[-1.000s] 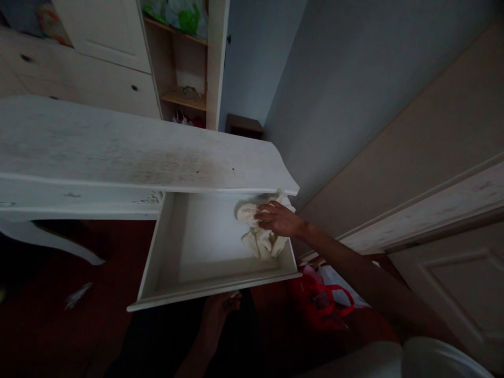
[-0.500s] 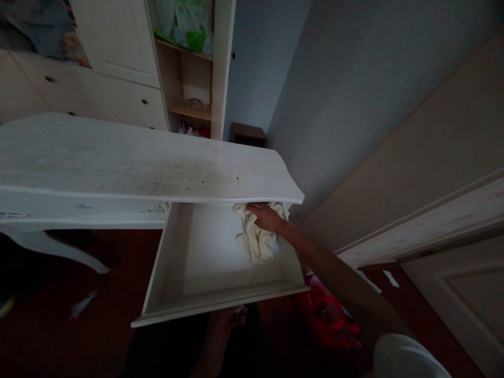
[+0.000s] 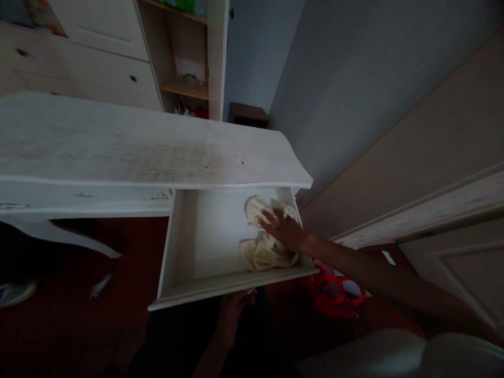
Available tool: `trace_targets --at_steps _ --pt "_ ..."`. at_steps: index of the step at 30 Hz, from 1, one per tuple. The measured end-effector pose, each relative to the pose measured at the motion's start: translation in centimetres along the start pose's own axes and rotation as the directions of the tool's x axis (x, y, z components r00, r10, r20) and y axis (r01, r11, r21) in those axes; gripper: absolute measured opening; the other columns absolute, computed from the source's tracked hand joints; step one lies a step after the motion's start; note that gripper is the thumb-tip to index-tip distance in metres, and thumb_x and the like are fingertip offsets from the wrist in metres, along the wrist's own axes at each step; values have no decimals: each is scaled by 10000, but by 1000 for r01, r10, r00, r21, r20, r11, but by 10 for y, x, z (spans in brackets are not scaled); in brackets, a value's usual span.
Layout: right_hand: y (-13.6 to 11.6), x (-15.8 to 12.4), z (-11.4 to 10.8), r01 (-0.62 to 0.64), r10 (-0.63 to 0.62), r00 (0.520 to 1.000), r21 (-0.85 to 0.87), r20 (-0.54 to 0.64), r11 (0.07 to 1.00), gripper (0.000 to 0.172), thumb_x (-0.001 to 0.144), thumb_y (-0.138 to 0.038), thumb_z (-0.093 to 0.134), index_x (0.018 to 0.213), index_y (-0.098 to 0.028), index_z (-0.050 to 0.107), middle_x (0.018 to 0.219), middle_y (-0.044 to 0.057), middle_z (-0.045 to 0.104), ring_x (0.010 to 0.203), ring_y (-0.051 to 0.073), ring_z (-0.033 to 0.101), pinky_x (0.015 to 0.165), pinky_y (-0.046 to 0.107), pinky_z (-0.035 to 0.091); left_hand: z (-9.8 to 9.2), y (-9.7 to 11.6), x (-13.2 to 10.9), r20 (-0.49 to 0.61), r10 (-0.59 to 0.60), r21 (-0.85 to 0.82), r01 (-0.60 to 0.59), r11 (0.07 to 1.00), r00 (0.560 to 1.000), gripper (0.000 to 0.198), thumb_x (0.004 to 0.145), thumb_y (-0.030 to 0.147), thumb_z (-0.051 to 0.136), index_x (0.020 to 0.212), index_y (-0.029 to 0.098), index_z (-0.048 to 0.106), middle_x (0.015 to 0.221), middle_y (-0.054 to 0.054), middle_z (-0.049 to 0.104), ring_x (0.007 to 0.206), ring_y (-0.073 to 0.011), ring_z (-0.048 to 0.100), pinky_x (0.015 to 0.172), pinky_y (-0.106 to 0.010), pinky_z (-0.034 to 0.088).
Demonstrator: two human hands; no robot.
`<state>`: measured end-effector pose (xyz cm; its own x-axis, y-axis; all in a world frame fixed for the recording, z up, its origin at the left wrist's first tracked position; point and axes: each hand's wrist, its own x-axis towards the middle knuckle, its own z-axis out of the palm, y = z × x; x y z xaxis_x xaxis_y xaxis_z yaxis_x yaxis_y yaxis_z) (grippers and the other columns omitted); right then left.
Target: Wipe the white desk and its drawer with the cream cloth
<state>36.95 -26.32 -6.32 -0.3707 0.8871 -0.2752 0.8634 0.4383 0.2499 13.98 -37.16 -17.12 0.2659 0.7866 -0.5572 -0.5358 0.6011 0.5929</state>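
A white drawer (image 3: 197, 239) stands pulled out from under a worn white desk top (image 3: 137, 147). A crumpled cream cloth (image 3: 263, 247) lies in the drawer's right side. My right hand (image 3: 284, 227) rests flat on the cloth, fingers stretched out and pointing toward the back of the drawer. My left hand (image 3: 236, 304) is under the drawer's front edge, fingers curled up against its underside; most of it is in shadow.
A red bag (image 3: 334, 294) lies on the dark red floor right of the drawer. A pale door (image 3: 452, 210) and grey wall (image 3: 354, 79) close in on the right. White cabinets (image 3: 79, 52) and wooden shelves (image 3: 185, 86) stand behind the desk.
My right hand has drawn back from the drawer's far corner toward the front, pulling the cloth with it. The view has shifted a little. My left hand stays under the drawer front.
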Motion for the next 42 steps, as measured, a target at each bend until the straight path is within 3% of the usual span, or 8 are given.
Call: trace_targets --at_steps 3,6,11,19,26,31,36,42 --pt "-5 -11 19 10 -23 993 -105 -114 994 728 883 -12 414 1522 -337 288 1629 61 243 1435 402 310 875 527 538 0 0 0 6 2 -6 -2 1000 1000 270 542 322 836 698 122 742 699 -77 733 676 -236 701 565 -306 546" --pt "-12 -13 33 28 -55 983 -157 -173 987 722 873 8 391 1513 -317 313 1624 72 252 1435 418 304 820 543 547 2 3 -3 -3 2 -1 -2 1000 1000 276 544 322 835 706 120 739 715 -80 735 688 -241 700 578 -315 547" --pt "-20 -10 41 60 -91 976 -159 -196 986 781 834 20 416 1501 -375 320 1637 10 216 1477 372 227 905 625 497 6 8 -8 14 14 8 -14 1000 1000 256 577 310 817 725 116 740 701 -77 729 667 -220 683 572 -305 532" --pt "-18 -16 33 198 -208 971 -86 -122 976 738 851 38 388 1476 -354 368 1628 27 239 1476 388 216 870 649 516 6 8 -8 -7 -16 20 16 1000 1000 302 538 353 835 707 122 741 706 -78 734 660 -218 678 594 -313 536" --pt "-3 -9 27 184 -168 972 82 -167 980 757 892 29 365 1477 -451 328 1621 -47 259 1489 333 208 1002 630 448 9 12 -11 22 -44 20 43 999 999 304 553 349 824 719 108 745 701 -94 736 625 -196 660 588 -297 512" --pt "9 4 13 196 -181 970 84 -160 977 721 896 33 358 1456 -420 380 1604 -27 314 1460 319 285 1009 630 432 11 16 -14 25 -79 3 79 997 997 287 551 342 809 698 106 735 686 -98 738 576 -175 643 606 -300 510" --pt "20 24 1 151 -141 982 72 -127 986 719 869 25 373 1464 -378 390 1604 24 313 1439 348 308 999 627 431 11 14 -13 19 -71 -8 71 997 997 297 548 335 812 715 105 727 682 -95 738 566 -177 644 601 -306 512" --pt "18 49 -18 -18 23 994 43 -105 999 782 780 -71 555 1510 -246 334 1615 125 263 1343 425 389 922 560 492 8 8 -11 29 -60 -20 60 998 998 320 552 354 814 731 104 726 689 -97 741 578 -181 650 601 -307 517"
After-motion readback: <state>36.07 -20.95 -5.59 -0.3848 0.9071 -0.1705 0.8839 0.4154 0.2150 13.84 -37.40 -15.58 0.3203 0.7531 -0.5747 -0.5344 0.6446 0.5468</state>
